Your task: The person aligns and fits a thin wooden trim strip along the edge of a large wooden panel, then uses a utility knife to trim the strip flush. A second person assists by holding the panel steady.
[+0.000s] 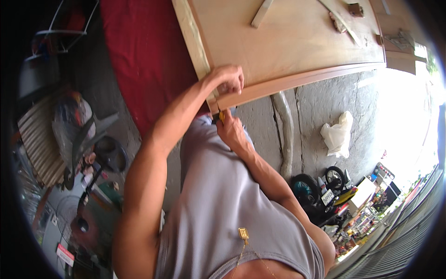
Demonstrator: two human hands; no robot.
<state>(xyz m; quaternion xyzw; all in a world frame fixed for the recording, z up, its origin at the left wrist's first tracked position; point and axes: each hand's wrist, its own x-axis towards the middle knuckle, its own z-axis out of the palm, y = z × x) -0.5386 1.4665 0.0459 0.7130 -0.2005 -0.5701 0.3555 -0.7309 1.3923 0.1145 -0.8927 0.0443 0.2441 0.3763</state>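
Note:
A wide wooden panel [283, 51] lies in front of me, edged by a pale wooden strip [191, 35] on its left and a reddish-brown strip [288, 83] along its near side. Over the near left corner, my left hand [226, 78] is bent at the wrist with its fingers curled; what they hold, if anything, is hidden. Just below that corner, my right hand [232, 133] is closed round a small yellow-handled tool [221, 116]. The tool's tip is against or very near the strip's end; its exact kind is unclear.
Loose wood pieces [262, 13] and a small brown block [356, 10] lie on the panel. Red cloth [134, 60] hangs at the left. A white plastic bag [337, 135] is on the concrete floor. Motorcycles [325, 190] stand at right; a fan [76, 218] and clutter fill the left.

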